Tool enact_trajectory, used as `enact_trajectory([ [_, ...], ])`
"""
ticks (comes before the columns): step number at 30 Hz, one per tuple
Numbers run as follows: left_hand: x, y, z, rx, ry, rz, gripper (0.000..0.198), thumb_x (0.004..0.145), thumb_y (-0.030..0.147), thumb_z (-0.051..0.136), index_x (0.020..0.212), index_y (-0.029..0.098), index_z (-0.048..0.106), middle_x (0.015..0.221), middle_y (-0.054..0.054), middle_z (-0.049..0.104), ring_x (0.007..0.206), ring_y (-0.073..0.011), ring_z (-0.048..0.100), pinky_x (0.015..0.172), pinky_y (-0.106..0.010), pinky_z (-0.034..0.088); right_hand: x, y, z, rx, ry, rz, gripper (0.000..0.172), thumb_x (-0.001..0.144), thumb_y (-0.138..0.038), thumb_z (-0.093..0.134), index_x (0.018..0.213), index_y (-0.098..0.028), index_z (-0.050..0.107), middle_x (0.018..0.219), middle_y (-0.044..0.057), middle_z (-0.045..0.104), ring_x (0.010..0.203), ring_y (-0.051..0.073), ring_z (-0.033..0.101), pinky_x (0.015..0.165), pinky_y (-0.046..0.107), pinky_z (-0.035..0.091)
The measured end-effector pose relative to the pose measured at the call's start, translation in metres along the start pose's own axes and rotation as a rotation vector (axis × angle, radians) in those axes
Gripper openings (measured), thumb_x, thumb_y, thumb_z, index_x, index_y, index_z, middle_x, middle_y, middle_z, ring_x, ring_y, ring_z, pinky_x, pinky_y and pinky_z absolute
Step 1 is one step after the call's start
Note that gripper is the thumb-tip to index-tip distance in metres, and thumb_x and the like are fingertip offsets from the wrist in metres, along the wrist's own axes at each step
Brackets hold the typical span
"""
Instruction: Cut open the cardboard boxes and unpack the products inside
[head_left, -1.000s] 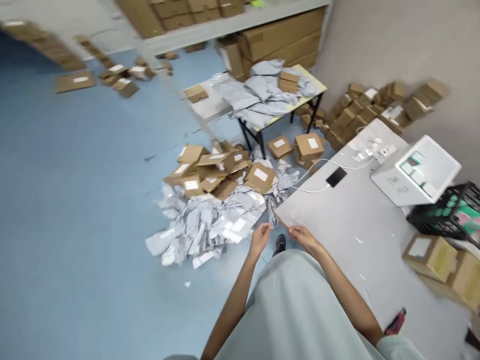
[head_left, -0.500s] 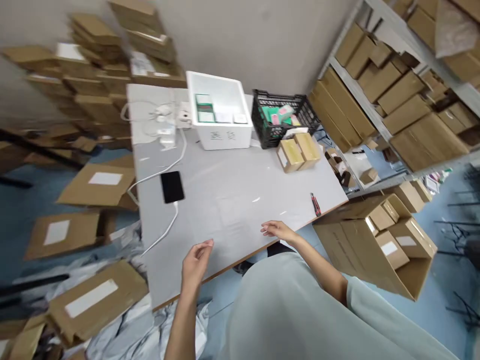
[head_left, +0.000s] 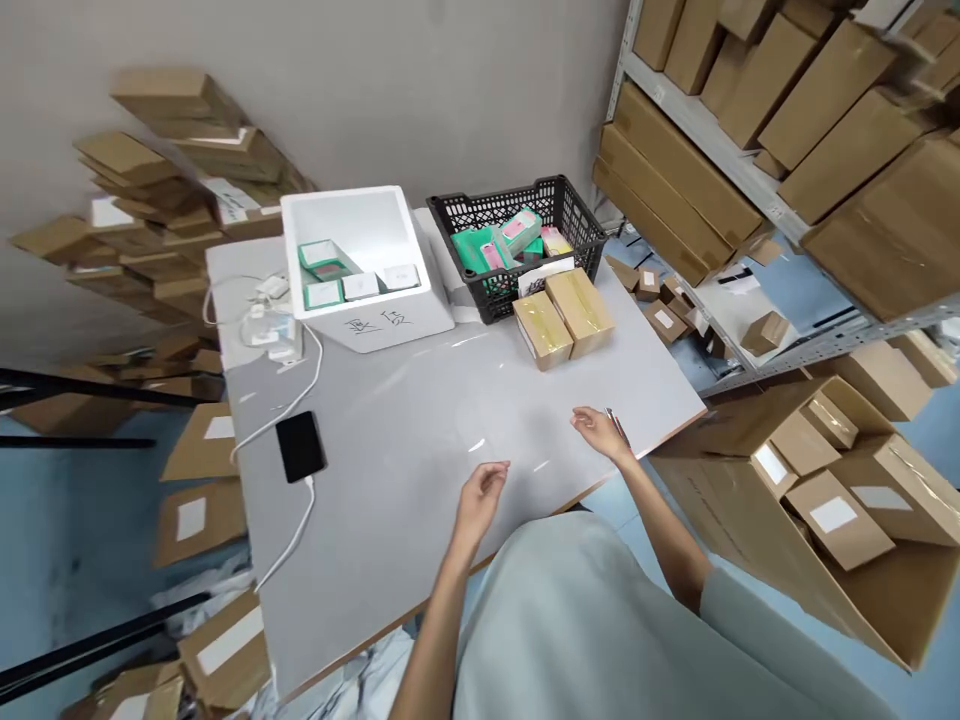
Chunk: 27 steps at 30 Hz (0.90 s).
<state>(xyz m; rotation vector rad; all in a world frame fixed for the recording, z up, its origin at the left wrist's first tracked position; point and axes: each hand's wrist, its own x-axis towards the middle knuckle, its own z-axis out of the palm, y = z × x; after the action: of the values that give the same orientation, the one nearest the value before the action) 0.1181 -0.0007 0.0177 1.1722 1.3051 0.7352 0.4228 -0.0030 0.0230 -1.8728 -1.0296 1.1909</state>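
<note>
My left hand (head_left: 481,496) hovers over the front part of the grey table (head_left: 390,530), fingers loosely curled with a gap to the thumb and nothing held. To its right, my right hand (head_left: 598,431) is over the table with fingers stretched out, also holding nothing. A red and black utility knife (head_left: 618,426) lies just beyond the right hand and is partly hidden by it; I cannot tell whether they touch. Two small taped cardboard boxes (head_left: 583,312) sit side by side farther back, in front of a black plastic crate (head_left: 491,300) containing green and pink packets (head_left: 517,232).
A white foam bin (head_left: 397,325) with small boxes stands at the back left. A black phone (head_left: 301,446) lies on the left with a white cable (head_left: 298,535). An open carton (head_left: 720,510) of boxes is at right, below a loaded shelf (head_left: 720,140). Flattened cartons (head_left: 195,515) lie left.
The view has shifted, and both hands have moved right and farther over the table. My right hand is now beside the utility knife. The boxes and crate appear unmoved on the table.
</note>
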Motion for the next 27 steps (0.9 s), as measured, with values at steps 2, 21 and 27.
enact_trajectory([
  [2, 0.006, 0.01, 0.029, 0.006, -0.027, -0.018, 0.045, 0.081, 0.068, 0.075, 0.092, 0.024, 0.074, 0.121, -0.017, 0.085, 0.124, -0.0348, 0.08, 0.114, -0.053, 0.061, 0.033, -0.011, -0.015, -0.145, 0.05, -0.094, 0.04, 0.102, -0.039, 0.073, 0.138, -0.022, 0.077, 0.144, 0.016, 0.077, 0.129, 0.03, 0.076, 0.12, 0.049, 0.056],
  [21, 0.02, 0.042, 0.085, 0.09, 0.058, -0.089, 0.045, 0.085, 0.065, 0.077, 0.106, 0.025, 0.079, 0.123, -0.013, 0.085, 0.121, -0.0335, 0.08, 0.114, -0.051, 0.061, 0.202, -0.07, -0.073, -0.491, 0.397, -0.044, 0.107, 0.076, -0.041, 0.092, 0.167, -0.011, 0.045, 0.172, 0.034, 0.035, 0.155, 0.049, 0.034, 0.121, 0.063, 0.045],
  [27, 0.022, 0.031, 0.092, 0.017, 0.003, -0.065, 0.043, 0.083, 0.061, 0.076, 0.106, 0.025, 0.08, 0.118, -0.011, 0.085, 0.118, -0.032, 0.08, 0.112, -0.049, 0.061, 0.111, -0.03, -0.095, -0.439, 0.606, -0.053, 0.1, 0.074, -0.045, 0.093, 0.159, -0.013, 0.053, 0.166, 0.034, 0.041, 0.154, 0.052, 0.037, 0.122, 0.069, 0.043],
])
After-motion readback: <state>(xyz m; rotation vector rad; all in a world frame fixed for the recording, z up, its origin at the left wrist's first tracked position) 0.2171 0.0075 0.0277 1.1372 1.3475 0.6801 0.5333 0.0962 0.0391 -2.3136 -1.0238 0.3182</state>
